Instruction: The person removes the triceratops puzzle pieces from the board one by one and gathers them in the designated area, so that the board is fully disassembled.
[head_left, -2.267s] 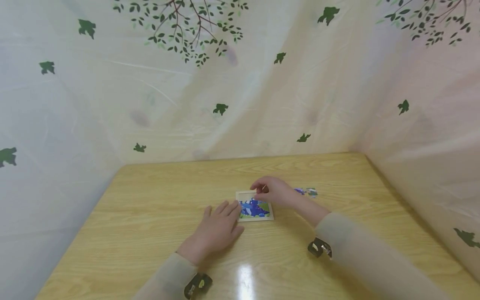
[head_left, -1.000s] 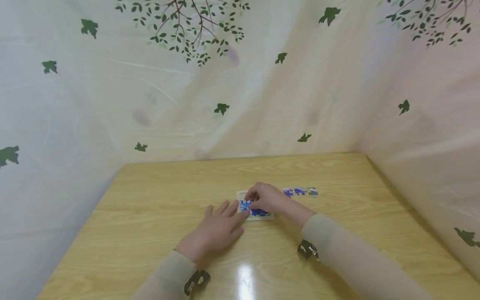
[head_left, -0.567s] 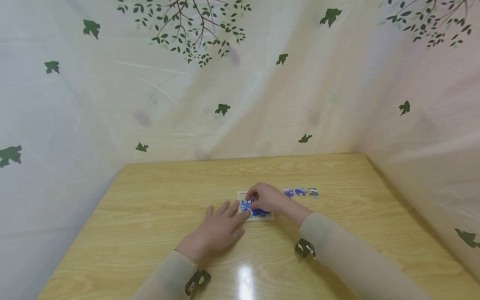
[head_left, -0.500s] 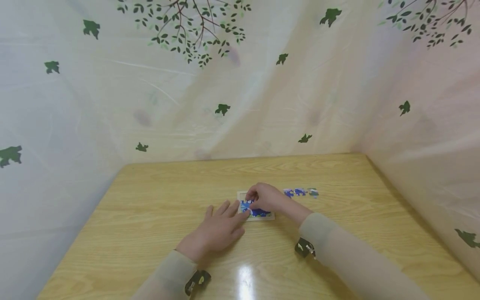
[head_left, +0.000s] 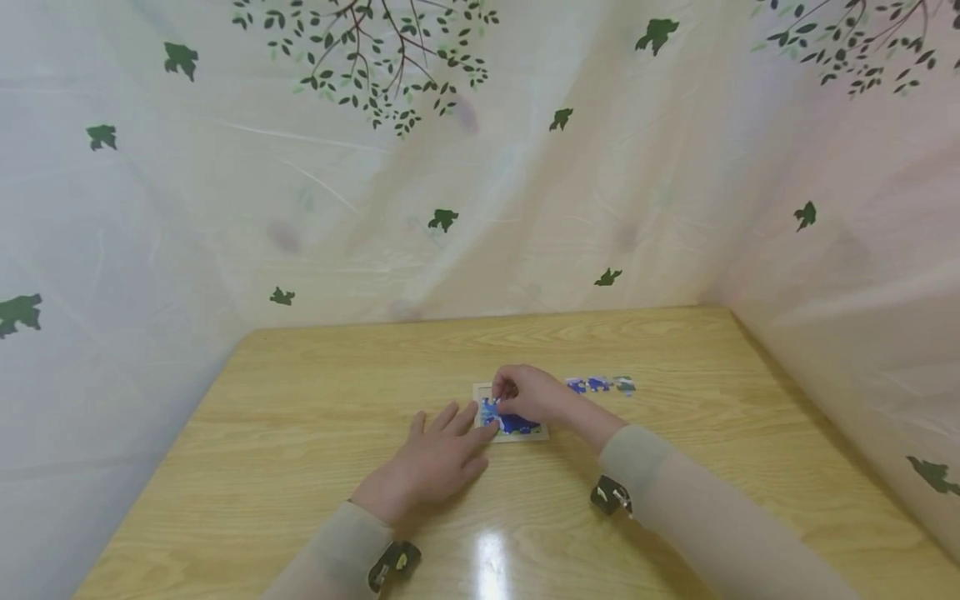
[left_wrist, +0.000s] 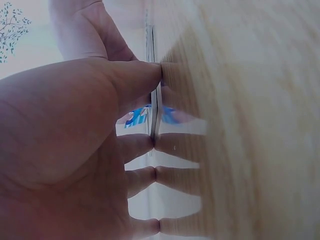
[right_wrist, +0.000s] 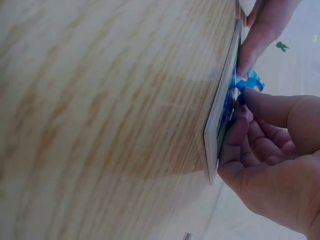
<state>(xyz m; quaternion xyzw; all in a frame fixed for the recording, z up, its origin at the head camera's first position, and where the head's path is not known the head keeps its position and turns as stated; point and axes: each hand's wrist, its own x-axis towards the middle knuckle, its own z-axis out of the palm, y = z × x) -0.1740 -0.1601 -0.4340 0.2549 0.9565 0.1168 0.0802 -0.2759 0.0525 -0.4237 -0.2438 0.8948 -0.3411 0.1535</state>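
A framed jigsaw puzzle [head_left: 513,439] with a blue picture lies on the table near its middle. My right hand [head_left: 528,395] is over its upper part. Thumb and fingers pinch a blue puzzle piece [right_wrist: 250,84], which stands tilted up from the board in the right wrist view. My left hand [head_left: 435,458] rests at the frame's left side with fingers straight and spread. Its index finger reaches over the frame onto the picture, and the other fingertips [left_wrist: 156,173] touch the tabletop. The right hand hides the puzzle's upper right part.
Several loose puzzle pieces [head_left: 598,384] lie in a row to the right behind the right hand. The wooden table [head_left: 322,392] ends at a pale curtain [head_left: 360,250] printed with leaves, at the back and both sides.
Since the earliest frame, my right hand has come down onto the puzzle and my left index finger has moved onto the picture. Lately the light-blue piece under the right fingers has shifted slightly.
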